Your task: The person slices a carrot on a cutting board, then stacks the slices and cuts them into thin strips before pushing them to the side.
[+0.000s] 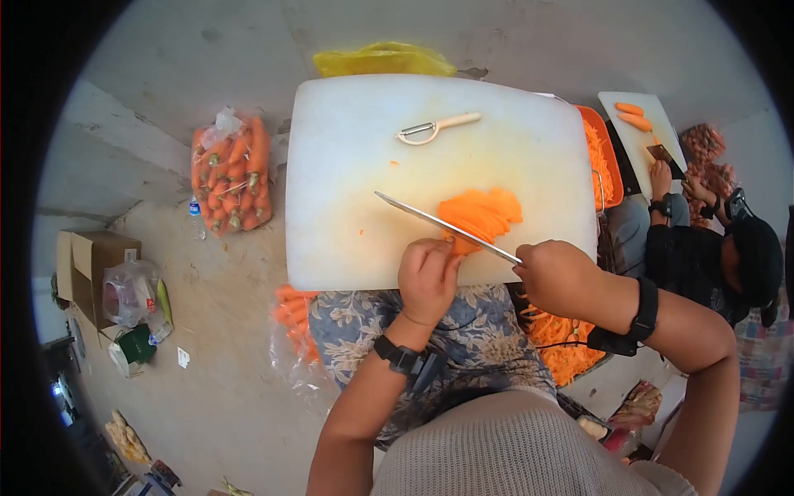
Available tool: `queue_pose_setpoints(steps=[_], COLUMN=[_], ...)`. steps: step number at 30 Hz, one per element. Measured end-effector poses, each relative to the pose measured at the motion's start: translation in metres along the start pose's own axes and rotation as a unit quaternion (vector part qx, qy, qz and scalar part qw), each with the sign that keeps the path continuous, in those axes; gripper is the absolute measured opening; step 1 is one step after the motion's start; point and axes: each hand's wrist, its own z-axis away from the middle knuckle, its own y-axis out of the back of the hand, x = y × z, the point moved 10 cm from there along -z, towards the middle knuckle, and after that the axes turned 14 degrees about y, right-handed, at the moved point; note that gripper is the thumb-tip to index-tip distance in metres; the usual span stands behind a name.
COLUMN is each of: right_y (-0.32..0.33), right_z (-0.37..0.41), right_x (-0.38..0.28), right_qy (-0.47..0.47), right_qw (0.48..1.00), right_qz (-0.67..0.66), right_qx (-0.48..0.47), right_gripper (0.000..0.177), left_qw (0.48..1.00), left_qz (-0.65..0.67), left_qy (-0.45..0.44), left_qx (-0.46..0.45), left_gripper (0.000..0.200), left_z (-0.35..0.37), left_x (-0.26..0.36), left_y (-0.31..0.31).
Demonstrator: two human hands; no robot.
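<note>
Squarely across the middle, a thick white plastic cutting board (pixel 347 165) with rounded corners carries a fanned stack of smooth, flat orange carrot slices (pixel 488 211), right of centre and closer to the near edge than the far one. The right hand (pixel 550 273) is closed in a fist around the handle end of a long metal knife (pixel 438 221), whose narrow blade slants over the slices towards the left. The left hand (pixel 428 277) is curled narrow at the near edge, its fingertips holding the near end of the slices just beside the blade. Towards the far edge lies a Y-shaped peeler (pixel 438 126) with a pale handle and metal blade; small orange scraps dot the surface.

Beyond the right edge, a bright orange plastic tub (pixel 614 157) holds fine carrot shreds (pixel 597 161). More shreds (pixel 562 343) fill a container below the near right corner, its shape mostly hidden. Left of the board, a clear, crinkled plastic bag (pixel 231 174) bulges with whole carrots; a second clear bag (pixel 294 331) of carrots sits below the near left corner. At the far right, a co-worker (pixel 703 256) in black holds a dark, broad-bladed cleaver (pixel 666 159) over a smaller white board (pixel 637 157) bearing whole orange carrots (pixel 633 121).
</note>
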Motion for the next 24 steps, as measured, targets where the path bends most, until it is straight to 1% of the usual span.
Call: queue_pose_setpoints(steps=[1, 2, 4, 5, 7, 8, 10, 12, 14, 15, 17, 19, 20, 22, 24], right_y=[-0.002, -0.005, -0.011, -0.017, -0.026, -0.031, -0.023, -0.021, -0.013, -0.011, -0.008, 0.005, 0.01, 0.017, 0.017], right_z=[-0.003, -0.009, -0.021, -0.025, -0.034, -0.035, -0.036, -0.039, -0.035, -0.032, -0.023, -0.005, 0.002, 0.015, 0.021], right_x=[-0.001, -0.001, 0.005, 0.009, 0.015, 0.016, 0.016, 0.017, 0.012, 0.008, 0.001, 0.001, -0.003, -0.003, -0.007], right_qy=[0.004, 0.003, -0.034, -0.034, -0.017, -0.015, 0.008, 0.026, 0.044, 0.036, 0.033, 0.017, 0.019, -0.012, -0.009], right_qw=[1.0, 1.0, 0.999, 0.999, 0.998, 0.998, 0.99, 0.987, 0.984, 0.987, 0.989, 0.983, 0.983, 0.982, 0.981], right_qz=[-0.003, -0.006, -0.024, -0.027, -0.049, -0.049, -0.081, -0.078, -0.069, -0.046, -0.021, -0.04, -0.039, -0.048, -0.052], right_qx=[0.015, 0.011, -0.01, -0.012, 0.044, 0.048, 0.117, 0.137, 0.156, 0.147, 0.14, 0.178, 0.181, 0.18, 0.185], right_gripper=[0.018, 0.018, 0.016, 0.016, 0.017, 0.017, 0.019, 0.022, 0.025, 0.024, 0.024, 0.025, 0.025, 0.026, 0.026], left_qw=[1.0, 1.0, 1.0, 1.0, 1.0, 1.0, 1.0, 1.0, 1.0, 1.0, 1.0, 1.0, 1.0, 1.0, 1.0], left_qz=[-0.007, -0.014, -0.013, -0.011, -0.015, -0.018, -0.015, -0.013, -0.008, -0.007, -0.012, -0.019, -0.022, -0.019, -0.014], left_qy=[-0.011, -0.023, -0.019, -0.021, -0.014, -0.008, -0.007, -0.01, -0.005, -0.014, -0.002, -0.01, -0.012, -0.013, -0.015], left_qx=[0.001, 0.003, -0.001, 0.0, -0.006, -0.009, -0.007, -0.008, 0.002, 0.008, -0.008, -0.003, -0.003, -0.003, -0.004], left_gripper=[0.025, 0.024, 0.024, 0.024, 0.024, 0.024, 0.025, 0.026, 0.027, 0.027, 0.028, 0.028, 0.027, 0.028, 0.028], left_z=[0.0, 0.001, 0.001, 0.001, 0.0, 0.0, 0.0, 0.001, 0.0, -0.001, 0.0, 0.0, 0.001, 0.001, 0.0], left_x=[0.003, 0.006, 0.004, 0.005, 0.002, 0.001, -0.001, -0.003, -0.006, -0.003, -0.006, -0.005, -0.005, -0.003, -0.002], left_y=[0.001, 0.001, 0.0, 0.0, -0.002, -0.003, -0.003, -0.004, -0.003, -0.002, -0.004, -0.003, -0.004, -0.004, -0.004])
